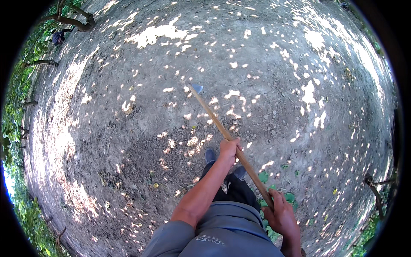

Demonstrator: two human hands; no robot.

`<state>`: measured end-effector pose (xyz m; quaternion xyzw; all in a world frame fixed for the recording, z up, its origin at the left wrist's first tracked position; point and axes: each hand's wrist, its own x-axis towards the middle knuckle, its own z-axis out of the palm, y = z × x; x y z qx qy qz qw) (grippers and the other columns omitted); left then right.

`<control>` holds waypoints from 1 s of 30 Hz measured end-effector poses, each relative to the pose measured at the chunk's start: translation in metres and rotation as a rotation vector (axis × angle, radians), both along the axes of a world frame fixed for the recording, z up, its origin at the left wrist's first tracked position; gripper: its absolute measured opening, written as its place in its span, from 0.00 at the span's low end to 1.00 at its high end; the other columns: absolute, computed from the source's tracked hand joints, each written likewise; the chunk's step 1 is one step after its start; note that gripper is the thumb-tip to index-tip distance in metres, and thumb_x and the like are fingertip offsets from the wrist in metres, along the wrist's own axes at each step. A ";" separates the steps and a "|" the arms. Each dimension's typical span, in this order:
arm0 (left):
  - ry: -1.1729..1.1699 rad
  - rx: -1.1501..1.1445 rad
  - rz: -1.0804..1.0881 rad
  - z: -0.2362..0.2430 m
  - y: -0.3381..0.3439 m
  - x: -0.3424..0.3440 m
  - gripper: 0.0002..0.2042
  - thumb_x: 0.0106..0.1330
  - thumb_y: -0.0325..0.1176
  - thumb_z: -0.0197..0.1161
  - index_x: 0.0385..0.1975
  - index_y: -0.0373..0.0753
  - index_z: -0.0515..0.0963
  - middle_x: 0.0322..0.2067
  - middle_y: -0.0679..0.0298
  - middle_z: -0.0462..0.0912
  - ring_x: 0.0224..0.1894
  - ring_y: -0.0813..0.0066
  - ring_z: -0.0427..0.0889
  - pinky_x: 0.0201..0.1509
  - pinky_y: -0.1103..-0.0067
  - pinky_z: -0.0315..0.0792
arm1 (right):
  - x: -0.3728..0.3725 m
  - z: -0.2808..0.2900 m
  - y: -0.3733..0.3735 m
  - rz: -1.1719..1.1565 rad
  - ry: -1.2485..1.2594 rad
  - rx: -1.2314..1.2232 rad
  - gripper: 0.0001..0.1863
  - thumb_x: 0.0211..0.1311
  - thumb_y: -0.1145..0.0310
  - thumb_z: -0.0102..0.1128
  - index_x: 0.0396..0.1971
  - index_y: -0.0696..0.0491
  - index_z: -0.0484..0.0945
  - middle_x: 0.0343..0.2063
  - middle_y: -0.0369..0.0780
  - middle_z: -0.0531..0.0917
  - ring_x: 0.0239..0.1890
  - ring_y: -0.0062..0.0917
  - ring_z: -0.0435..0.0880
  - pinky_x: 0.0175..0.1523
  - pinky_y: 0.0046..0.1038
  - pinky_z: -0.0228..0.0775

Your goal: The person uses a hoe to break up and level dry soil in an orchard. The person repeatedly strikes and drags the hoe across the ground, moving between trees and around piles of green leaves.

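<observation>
My left hand [230, 148] is closed around the middle of a long wooden handle [214, 118] that slants up and away from me. My right hand [278, 212] grips the same handle lower down, near my right hip. At the far end, a pale metal hoe blade [196, 89] rests at or just above the dry, cracked soil [154, 98]. My shoes [209, 155] are on the ground below the handle, partly hidden by my left arm and body. Green broad leaves [264, 176] grow close by on the right, partly behind the handle.
Tree trunks and low branches [85, 25] line the leafy left edge. A person [58, 37] is bent low beside a tree at the upper left. A dark branch [374, 192] juts in at the lower right. Crumbled earth lies around my feet, dappled with sunlight.
</observation>
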<state>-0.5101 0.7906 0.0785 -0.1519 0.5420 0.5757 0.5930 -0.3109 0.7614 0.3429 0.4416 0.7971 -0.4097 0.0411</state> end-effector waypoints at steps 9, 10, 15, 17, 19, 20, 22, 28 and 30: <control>0.041 -0.041 -0.263 -0.048 -0.018 -0.007 0.07 0.60 0.31 0.60 0.27 0.36 0.70 0.17 0.64 0.72 0.17 0.71 0.75 0.20 0.73 0.72 | -0.006 -0.112 -0.017 -0.072 -0.311 -0.259 0.19 0.57 0.65 0.52 0.43 0.61 0.63 0.28 0.59 0.77 0.34 0.55 0.76 0.39 0.47 0.68; 0.021 -0.061 -0.387 -0.058 -0.024 -0.001 0.07 0.60 0.32 0.59 0.27 0.37 0.71 0.17 0.64 0.73 0.17 0.71 0.75 0.20 0.73 0.73 | -0.001 -0.127 -0.019 -0.075 -0.299 -0.261 0.17 0.57 0.64 0.50 0.40 0.61 0.63 0.27 0.60 0.77 0.33 0.56 0.76 0.40 0.48 0.67; -0.126 -0.178 -0.429 -0.056 -0.039 0.055 0.08 0.60 0.33 0.59 0.25 0.36 0.71 0.19 0.62 0.75 0.19 0.70 0.77 0.20 0.73 0.74 | 0.040 -0.119 -0.040 -0.159 -0.375 -0.364 0.18 0.56 0.63 0.52 0.40 0.61 0.63 0.27 0.61 0.76 0.33 0.57 0.75 0.39 0.50 0.66; -0.166 -0.166 -0.460 -0.064 -0.039 0.064 0.08 0.60 0.33 0.59 0.25 0.36 0.71 0.20 0.62 0.75 0.20 0.70 0.77 0.20 0.72 0.74 | 0.046 -0.090 -0.041 -0.183 -0.435 -0.402 0.19 0.56 0.62 0.53 0.41 0.61 0.63 0.27 0.61 0.76 0.33 0.57 0.76 0.39 0.49 0.67; -0.220 -0.158 -0.441 -0.071 -0.037 0.067 0.08 0.59 0.32 0.59 0.25 0.35 0.71 0.21 0.61 0.76 0.20 0.69 0.78 0.20 0.72 0.74 | 0.047 -0.072 -0.042 -0.214 -0.488 -0.420 0.20 0.55 0.62 0.54 0.42 0.60 0.63 0.27 0.60 0.76 0.33 0.57 0.76 0.39 0.49 0.67; -0.200 -0.166 -0.410 -0.072 -0.036 0.069 0.07 0.58 0.32 0.59 0.25 0.35 0.71 0.21 0.61 0.76 0.20 0.69 0.78 0.19 0.72 0.73 | 0.049 -0.071 -0.044 -0.219 -0.522 -0.411 0.22 0.52 0.63 0.56 0.43 0.60 0.64 0.28 0.59 0.77 0.34 0.56 0.77 0.39 0.48 0.68; -0.161 -0.184 -0.342 -0.074 -0.034 0.072 0.06 0.57 0.30 0.59 0.24 0.35 0.71 0.20 0.60 0.76 0.20 0.68 0.78 0.18 0.72 0.72 | 0.050 -0.070 -0.040 -0.221 -0.506 -0.411 0.22 0.51 0.64 0.57 0.43 0.60 0.66 0.28 0.59 0.77 0.34 0.55 0.77 0.39 0.47 0.68; -0.033 -0.230 -0.323 -0.071 -0.032 0.056 0.04 0.52 0.26 0.58 0.20 0.34 0.71 0.17 0.59 0.76 0.18 0.67 0.77 0.16 0.72 0.69 | 0.043 -0.083 -0.040 -0.267 -0.384 -0.383 0.23 0.49 0.65 0.58 0.44 0.60 0.68 0.27 0.59 0.78 0.33 0.54 0.77 0.39 0.46 0.69; -0.026 -0.199 -0.287 -0.080 -0.033 0.044 0.06 0.54 0.27 0.59 0.20 0.34 0.70 0.17 0.58 0.75 0.18 0.67 0.77 0.16 0.72 0.69 | 0.038 -0.090 -0.038 -0.250 -0.349 -0.343 0.22 0.50 0.65 0.58 0.45 0.61 0.68 0.27 0.59 0.77 0.33 0.54 0.77 0.39 0.46 0.69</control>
